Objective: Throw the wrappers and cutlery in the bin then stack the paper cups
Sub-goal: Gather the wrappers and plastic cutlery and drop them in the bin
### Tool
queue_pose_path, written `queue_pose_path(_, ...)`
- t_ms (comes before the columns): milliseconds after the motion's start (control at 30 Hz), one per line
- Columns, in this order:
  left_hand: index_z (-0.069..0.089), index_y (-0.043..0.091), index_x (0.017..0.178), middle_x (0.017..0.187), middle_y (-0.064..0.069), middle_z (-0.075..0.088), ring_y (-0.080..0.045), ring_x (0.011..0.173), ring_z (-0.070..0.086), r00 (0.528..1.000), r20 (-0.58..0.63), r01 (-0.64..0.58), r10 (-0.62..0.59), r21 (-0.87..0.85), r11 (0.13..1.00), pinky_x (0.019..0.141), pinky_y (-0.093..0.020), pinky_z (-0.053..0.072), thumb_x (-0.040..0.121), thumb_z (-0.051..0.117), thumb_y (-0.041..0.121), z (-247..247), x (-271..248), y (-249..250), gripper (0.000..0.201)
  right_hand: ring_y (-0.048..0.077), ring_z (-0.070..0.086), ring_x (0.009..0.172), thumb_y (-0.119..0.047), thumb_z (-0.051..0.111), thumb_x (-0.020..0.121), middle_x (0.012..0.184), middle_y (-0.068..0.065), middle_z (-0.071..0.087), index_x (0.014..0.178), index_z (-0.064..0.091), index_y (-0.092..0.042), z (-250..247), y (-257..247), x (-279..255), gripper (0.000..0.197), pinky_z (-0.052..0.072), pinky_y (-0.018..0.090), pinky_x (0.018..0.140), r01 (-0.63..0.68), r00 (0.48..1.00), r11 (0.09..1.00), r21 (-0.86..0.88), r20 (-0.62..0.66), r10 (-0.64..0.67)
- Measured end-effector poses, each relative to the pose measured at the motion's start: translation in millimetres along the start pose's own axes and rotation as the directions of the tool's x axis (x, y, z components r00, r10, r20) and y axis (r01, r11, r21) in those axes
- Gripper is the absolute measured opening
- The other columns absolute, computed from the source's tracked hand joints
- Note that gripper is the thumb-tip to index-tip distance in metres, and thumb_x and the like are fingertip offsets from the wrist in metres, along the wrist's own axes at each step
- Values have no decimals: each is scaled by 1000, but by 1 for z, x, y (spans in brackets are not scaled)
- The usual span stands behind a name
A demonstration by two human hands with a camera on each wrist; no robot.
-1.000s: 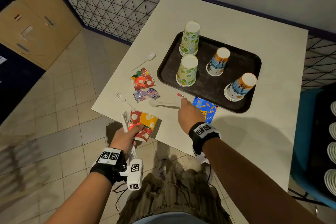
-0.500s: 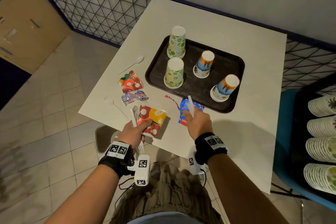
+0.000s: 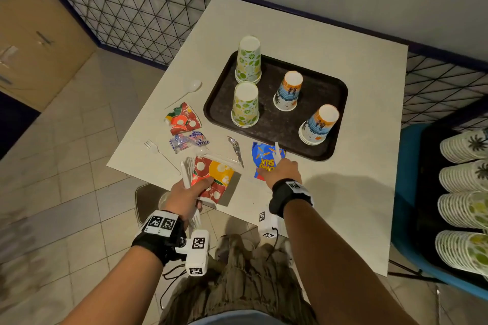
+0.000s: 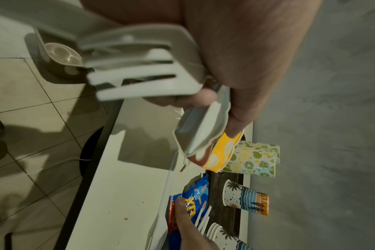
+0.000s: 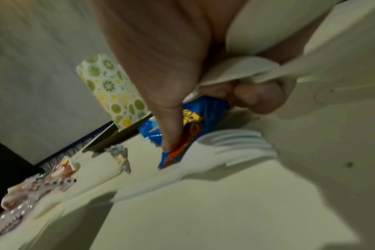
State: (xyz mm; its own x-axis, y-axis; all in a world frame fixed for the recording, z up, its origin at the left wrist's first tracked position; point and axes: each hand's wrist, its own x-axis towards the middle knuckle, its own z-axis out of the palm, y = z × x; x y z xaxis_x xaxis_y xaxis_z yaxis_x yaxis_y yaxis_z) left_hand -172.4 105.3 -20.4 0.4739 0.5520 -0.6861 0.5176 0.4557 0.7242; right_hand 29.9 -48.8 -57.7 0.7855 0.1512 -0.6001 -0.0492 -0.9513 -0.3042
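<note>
My left hand [image 3: 200, 183] grips a red-and-orange wrapper [image 3: 215, 175] and a bundle of white plastic forks [image 3: 186, 170] at the table's near edge; the fork tines [image 4: 143, 79] show close up in the left wrist view. My right hand [image 3: 276, 166] holds white cutlery [image 3: 277, 152] in curled fingers. Its thumb [image 5: 171, 128] presses on a blue snack wrapper [image 3: 262, 158] beside the tray. Four paper cups stand upside down on the dark tray [image 3: 327, 87]: two green [image 3: 245, 105], two orange-blue [image 3: 287, 92]. A bin [image 4: 60, 57] sits on the floor under the table edge.
Loose on the white table [image 3: 356, 166] lie a red-green wrapper [image 3: 183, 119], a clear candy wrapper [image 3: 188, 138], a silver wrapper [image 3: 236, 148], a fork [image 3: 155, 148] and a spoon [image 3: 191, 88]. Stacks of cups [image 3: 464, 192] lie at the right. A mesh fence stands behind.
My right hand lifted white cutlery off the table and moved right onto the blue wrapper. My left hand kept its hold on the wrapper and forks.
</note>
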Motion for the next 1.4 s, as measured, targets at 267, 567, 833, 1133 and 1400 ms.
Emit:
queue_pose_path(267, 64, 16, 70, 47, 1, 61, -19, 47, 52, 999, -38, -30, 30, -3, 1000, 69, -39, 45, 73, 80, 49, -19, -4, -2, 37, 39, 61, 112, -35, 61, 96, 121, 16, 69, 126, 62, -10, -19, 22, -15, 39, 49, 39, 89, 237, 969, 966, 104, -92, -228)
queue_pose_path(567, 64, 2, 84, 52, -8, 59, -13, 37, 40, 994, -109, -6, -3, -78, 997, 38, -20, 37, 90, 74, 22, -41, -4, -6, 23, 37, 59, 118, -33, 50, 95, 131, 14, 62, 131, 53, -15, -8, -62, -26, 40, 50, 43, 94, 361, 932, 930, -65, 13, -361)
queue_pose_path(833, 66, 5, 88, 64, -15, 60, -14, 40, 42, 994, -105, -28, 14, -125, 992, 44, -22, 37, 73, 83, 41, -70, 0, -20, 42, 31, 61, 119, -63, 86, 60, 131, 7, 59, 138, 36, -15, 25, -85, -13, 105, 53, 42, 97, 275, 961, 952, -135, 82, -266)
queue_pose_path(1133, 68, 4, 96, 76, -20, 64, -13, 42, 42, 995, -94, -36, 23, -138, 990, 43, -21, 37, 64, 82, 45, -72, 2, -24, 54, 29, 64, 110, -23, 60, 97, 134, 12, 49, 125, 59, -10, 37, -108, -11, 31, 51, 37, 90, 421, 900, 812, -404, 78, -428)
queue_pose_path(1400, 66, 4, 92, 67, -14, 65, -13, 40, 42, 997, -78, -39, 29, -134, 990, 42, -21, 37, 69, 80, 39, -68, 2, -17, 44, 31, 57, 112, -34, 61, 90, 123, 10, 53, 120, 58, -11, 27, -94, -12, 38, 50, 41, 92, 487, 864, 768, -416, 98, -494)
